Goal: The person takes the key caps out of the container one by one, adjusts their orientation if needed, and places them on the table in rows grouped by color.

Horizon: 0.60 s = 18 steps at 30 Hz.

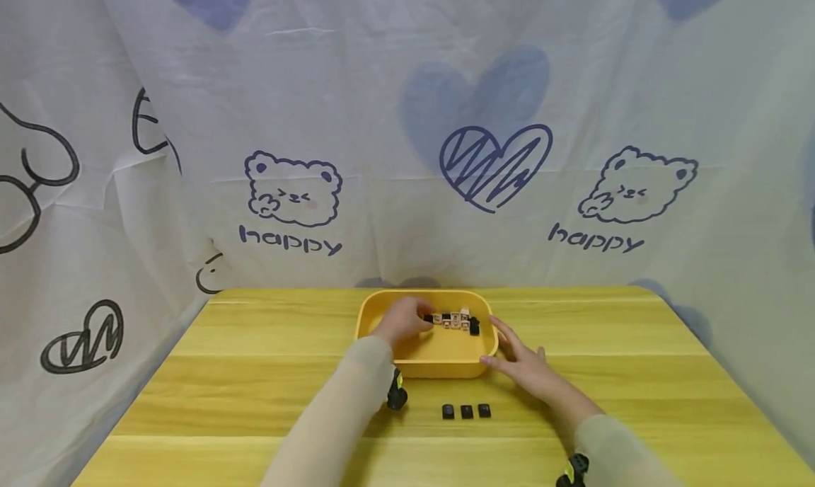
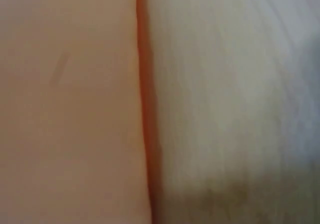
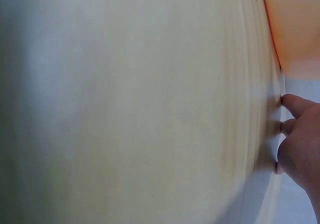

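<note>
In the head view my left hand (image 1: 404,321) reaches over the front wall into the yellow tray (image 1: 439,369). Its fingertips are right at a black keycap (image 1: 429,319) on the left of a cluster of small beige keycaps (image 1: 455,320); I cannot tell if they pinch it. Another black keycap (image 1: 474,326) lies at the cluster's right end. My right hand (image 1: 525,367) rests against the tray's right side, fingers extended, thumb at the front corner. The right wrist view shows that hand's fingers pointing down close to the tabletop, beside the tray.
Three black keycaps (image 1: 467,411) lie in a row on the wooden table (image 1: 255,381), in front of the tray. A printed cloth (image 1: 382,119) hangs behind the table and along its left and right sides. The tray's wall (image 2: 70,109) fills the left of the left wrist view.
</note>
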{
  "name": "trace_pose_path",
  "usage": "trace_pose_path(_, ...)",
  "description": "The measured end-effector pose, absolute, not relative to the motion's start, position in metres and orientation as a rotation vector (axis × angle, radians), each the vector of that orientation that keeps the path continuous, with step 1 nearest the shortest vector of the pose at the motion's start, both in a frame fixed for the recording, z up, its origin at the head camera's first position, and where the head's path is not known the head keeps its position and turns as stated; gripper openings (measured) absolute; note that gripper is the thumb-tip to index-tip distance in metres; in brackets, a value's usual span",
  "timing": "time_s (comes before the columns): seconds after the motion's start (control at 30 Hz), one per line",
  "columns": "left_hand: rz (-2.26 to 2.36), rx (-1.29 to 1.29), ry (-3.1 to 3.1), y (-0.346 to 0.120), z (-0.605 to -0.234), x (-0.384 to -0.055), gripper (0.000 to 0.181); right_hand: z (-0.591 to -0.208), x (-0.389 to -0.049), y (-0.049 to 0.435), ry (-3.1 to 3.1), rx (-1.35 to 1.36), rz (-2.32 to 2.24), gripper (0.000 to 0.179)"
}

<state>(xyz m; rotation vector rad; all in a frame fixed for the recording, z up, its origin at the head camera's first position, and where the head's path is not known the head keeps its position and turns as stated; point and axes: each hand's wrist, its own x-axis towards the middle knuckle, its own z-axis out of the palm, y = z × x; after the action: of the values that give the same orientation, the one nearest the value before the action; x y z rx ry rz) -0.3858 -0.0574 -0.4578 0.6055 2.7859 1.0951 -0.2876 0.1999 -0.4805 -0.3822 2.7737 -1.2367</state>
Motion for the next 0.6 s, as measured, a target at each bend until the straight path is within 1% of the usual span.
trace_pose_path(0.23, 0.973, 0.684, 2.839, -0.0520, -0.4605, -0.3853, 0.031, -0.4834, -0.2893, 0.2019, 2.803, -0.383, -1.221, 0.081)
trace_pose_path(0.6, 0.854, 0.716, 2.895, -0.0519, -0.4621, -0.3863, 0.022, -0.4814, -0.2896, 0.1988, 2.812, -0.369, -1.202, 0.081)
